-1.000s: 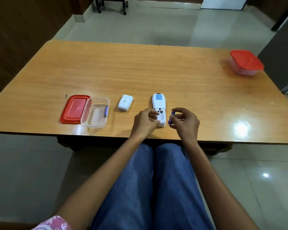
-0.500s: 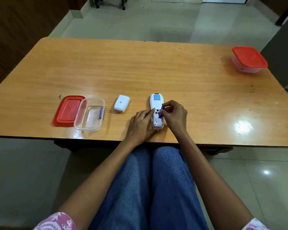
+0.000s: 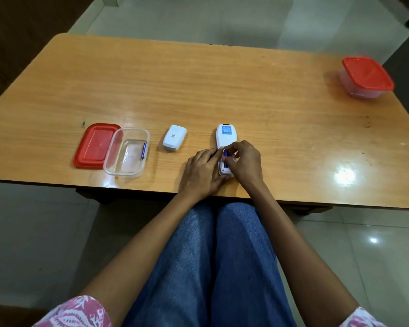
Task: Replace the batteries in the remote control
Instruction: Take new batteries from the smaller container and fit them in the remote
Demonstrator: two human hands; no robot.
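Head view: a seated person works over a white remote control (image 3: pixel 225 138) at the near edge of a wooden table (image 3: pixel 198 90).
Remote, position: face down near the table's near edge, a little right of centre, between the two hands.
Remote, axis: long axis runs near to far; the end with the blue label points far, the open battery bay lies at the near end.
Battery: a blue battery (image 3: pixel 225 154) sits in the bay, lengthwise along the remote, partly hidden by fingers.
Left hand: the left hand (image 3: pixel 202 172) lies flat against the remote's left side, fingers close together, thumb under the near end, steadying the body.
Right hand: the right hand (image 3: pixel 244 161) curls over the bay, fingertips pinching the battery from the right.
Battery cover: a white battery cover (image 3: pixel 174 140) lies just left of the remote, apart from it.
Clear tub: an open clear container (image 3: pixel 118 171) further left holds a second blue battery (image 3: pixel 143 150) against its right wall.
Red lid: a red lid (image 3: pixel 93 146) lies touching the tub's left side.
Far right corner: a closed container with red lid (image 3: pixel 366 76), well apart from the work.
Foreground: blue-trousered knees (image 3: pixel 217 267) below the table edge.
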